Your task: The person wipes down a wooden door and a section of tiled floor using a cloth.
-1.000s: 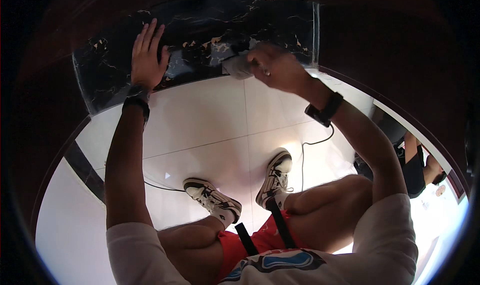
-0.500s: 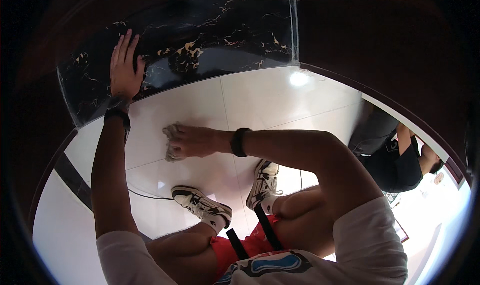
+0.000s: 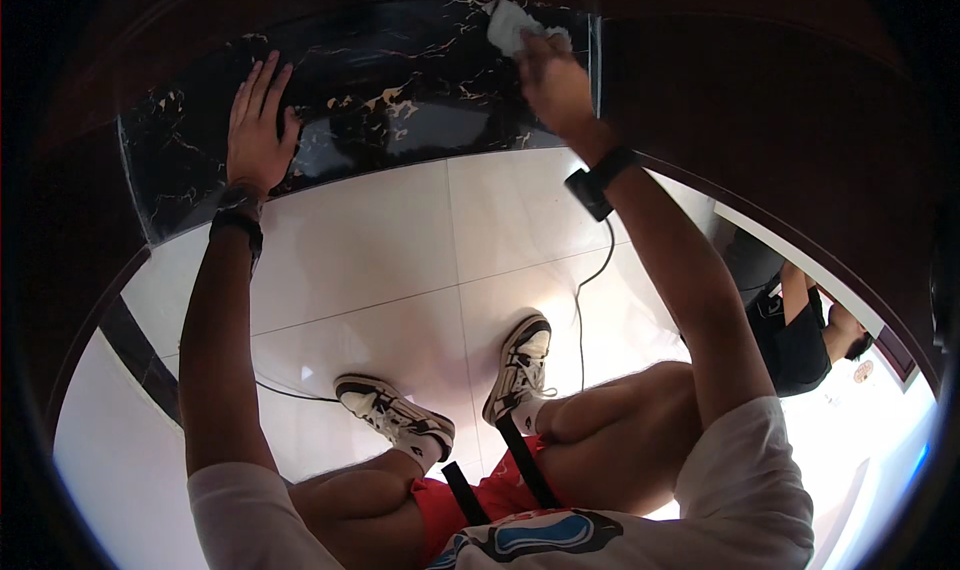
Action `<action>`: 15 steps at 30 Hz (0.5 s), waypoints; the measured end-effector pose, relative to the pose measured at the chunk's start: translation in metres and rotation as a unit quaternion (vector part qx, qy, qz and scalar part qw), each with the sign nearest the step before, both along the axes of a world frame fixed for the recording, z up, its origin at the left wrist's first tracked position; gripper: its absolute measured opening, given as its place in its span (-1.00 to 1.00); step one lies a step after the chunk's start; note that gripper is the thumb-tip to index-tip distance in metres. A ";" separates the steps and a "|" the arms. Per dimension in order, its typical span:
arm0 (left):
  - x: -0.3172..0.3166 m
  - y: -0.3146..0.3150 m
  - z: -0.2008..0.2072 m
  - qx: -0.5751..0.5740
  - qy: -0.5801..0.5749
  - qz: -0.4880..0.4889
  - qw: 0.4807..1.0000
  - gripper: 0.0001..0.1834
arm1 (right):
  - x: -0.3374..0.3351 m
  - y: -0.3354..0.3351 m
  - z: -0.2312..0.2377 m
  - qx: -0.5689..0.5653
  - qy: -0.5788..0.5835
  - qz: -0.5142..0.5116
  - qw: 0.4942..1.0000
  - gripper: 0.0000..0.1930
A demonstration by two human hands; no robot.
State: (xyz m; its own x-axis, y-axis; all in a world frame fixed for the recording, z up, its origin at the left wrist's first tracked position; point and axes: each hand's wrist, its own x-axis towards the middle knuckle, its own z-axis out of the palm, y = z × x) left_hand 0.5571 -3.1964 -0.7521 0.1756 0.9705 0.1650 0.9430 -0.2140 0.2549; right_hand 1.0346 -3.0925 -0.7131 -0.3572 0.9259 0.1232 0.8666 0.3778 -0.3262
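Black stone with gold and white veins forms a slab [image 3: 400,80] between two dark side panels. My left hand [image 3: 262,130] lies flat on its left part, fingers stretched out and holding nothing. Toward the slab's far right end, my right hand [image 3: 556,82] grips a crumpled pale cloth [image 3: 510,28]. The cloth touches the stone near the light seam at its right edge. Motion slightly blurs the right fingers, and some of them are hidden behind the hand. Each wrist wears a black band; a dark box [image 3: 588,195] sits on the right one.
Pale glossy tiles [image 3: 380,240] make up the floor between the slab and my shoes [image 3: 395,410]. A thin black cable [image 3: 580,320] hangs from the right wrist box. Dark panels [image 3: 740,100] rise on both sides. Another person in black [image 3: 790,330] is at the right.
My right hand has moved from above the floor tiles up and right onto the stone slab, carrying the cloth. My left hand stays about where it was on the slab.
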 end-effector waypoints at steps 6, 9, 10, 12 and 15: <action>-0.007 -0.003 -0.001 0.000 0.014 0.010 1.000 -0.28 | -0.144 -0.137 -0.027 -0.024 0.038 0.257 0.965 -0.57; -0.005 -0.002 0.000 0.013 0.002 0.000 1.000 -0.29 | -0.175 -0.225 -0.029 -0.090 0.075 0.413 0.903 -0.48; -0.006 -0.004 0.001 0.020 -0.011 -0.009 1.000 -0.29 | -0.180 -0.239 -0.021 -0.051 0.049 0.456 0.887 -0.52; -0.005 -0.005 0.002 0.027 -0.022 -0.015 0.999 -0.29 | -0.178 -0.227 -0.023 -0.053 0.057 0.482 0.873 -0.53; -0.001 0.000 0.003 0.019 -0.022 -0.007 1.000 -0.29 | -0.158 -0.156 -0.026 -0.048 0.072 0.464 0.881 -0.43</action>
